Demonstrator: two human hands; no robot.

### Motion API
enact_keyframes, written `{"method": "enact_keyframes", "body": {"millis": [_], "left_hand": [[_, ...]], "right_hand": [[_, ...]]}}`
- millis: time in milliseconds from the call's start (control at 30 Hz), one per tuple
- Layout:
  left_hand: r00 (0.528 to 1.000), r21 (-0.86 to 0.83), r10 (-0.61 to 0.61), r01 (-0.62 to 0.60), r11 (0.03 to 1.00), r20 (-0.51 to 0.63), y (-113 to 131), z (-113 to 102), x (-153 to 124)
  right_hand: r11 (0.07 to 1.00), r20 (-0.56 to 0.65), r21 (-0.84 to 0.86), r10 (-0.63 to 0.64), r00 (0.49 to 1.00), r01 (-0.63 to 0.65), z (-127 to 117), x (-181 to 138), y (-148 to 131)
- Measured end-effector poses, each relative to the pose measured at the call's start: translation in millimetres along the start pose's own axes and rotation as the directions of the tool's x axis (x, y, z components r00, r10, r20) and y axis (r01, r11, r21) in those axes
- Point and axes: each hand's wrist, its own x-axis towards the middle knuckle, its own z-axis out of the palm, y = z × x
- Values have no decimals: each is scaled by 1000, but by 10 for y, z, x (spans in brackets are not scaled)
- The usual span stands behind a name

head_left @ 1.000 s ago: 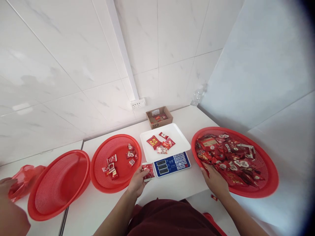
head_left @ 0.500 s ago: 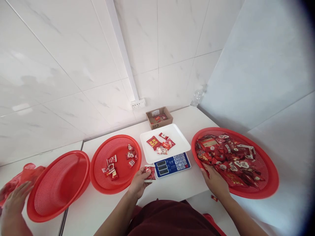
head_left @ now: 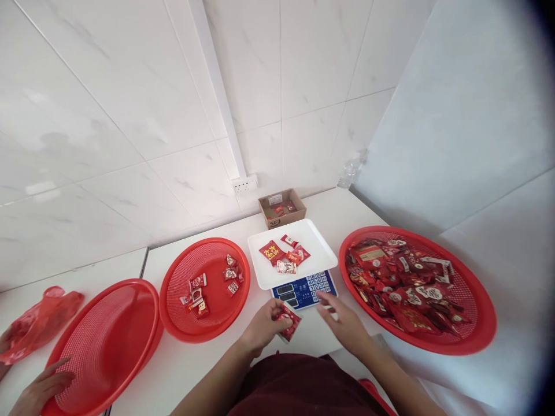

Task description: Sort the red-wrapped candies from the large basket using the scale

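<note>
My left hand pinches a small red snack packet just in front of the digital scale. To its right, my right hand hovers near the scale's keypad with fingers apart and nothing in them. On the white weighing tray lie several red and white packets, among them a larger red packet with yellow characters. At the right, a red basket holds a heap of red packets. Left of the scale, another red basket contains two loose groups of packets.
A cardboard box with red packets stands behind the scale by the wall. At far left, another person's hand grips a third red basket, beside a red plastic bag. A clear plastic bottle stands in the corner.
My right hand has left the right basket and moved left toward my other hand. My left hand has shifted right with the packet. The other person's hand now holds the far-left basket, which has tilted.
</note>
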Motion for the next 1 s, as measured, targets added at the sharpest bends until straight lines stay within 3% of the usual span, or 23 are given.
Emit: {"method": "enact_keyframes", "body": {"millis": [100, 167, 267, 367, 433, 500, 633, 767, 833, 867, 933, 1000], "left_hand": [[998, 67, 10, -15, 998, 65, -99, 126, 67], [995, 116, -1, -11, 993, 102, -170, 150, 95], [998, 357, 55, -62, 932, 30, -219, 26, 94], [933, 741, 335, -133, 658, -129, -209, -307, 59], [884, 868, 419, -30, 496, -209, -216, -586, 27], [875, 870, 371, 105, 481, -311, -259, -838, -12], [881, 770, 196, 245, 589, -431, -377, -1175, -151], [938, 747, 67, 225, 625, -339, -372, -1528, -440], [962, 680, -83, 244, 692, -260, -332, -1778, -637], [947, 650, -143, 302, 697, -287, -313, -1912, -738], [872, 595, -129, 423, 683, -472, -279, -2170, -918], [710, 531, 46, 480, 698, -702, -243, -2387, -1044]], "right_hand": [[986, 259, 168, -32, 965, -13, 148, -62, -358], [985, 312, 172, -47, 949, -8, 208, -88, -451], [997, 251, 80, -15, 968, -6, 213, -76, -392], [999, 95, 38, 20, 995, -23, 82, -8, -200], [996, -28, 39, 83, 996, -81, -75, 53, -51], [988, -149, 23, 152, 977, -151, -251, 106, 97], [969, -315, -77, 202, 928, -236, -521, 139, 344], [945, -362, -149, 221, 906, -290, -618, 108, 484], [938, -363, -159, 236, 901, -309, -625, 99, 518], [936, -361, -158, 241, 901, -314, -621, 99, 529], [935, -349, -156, 250, 903, -319, -607, 104, 544], [940, -334, -152, 243, 910, -307, -586, 116, 551]]}}
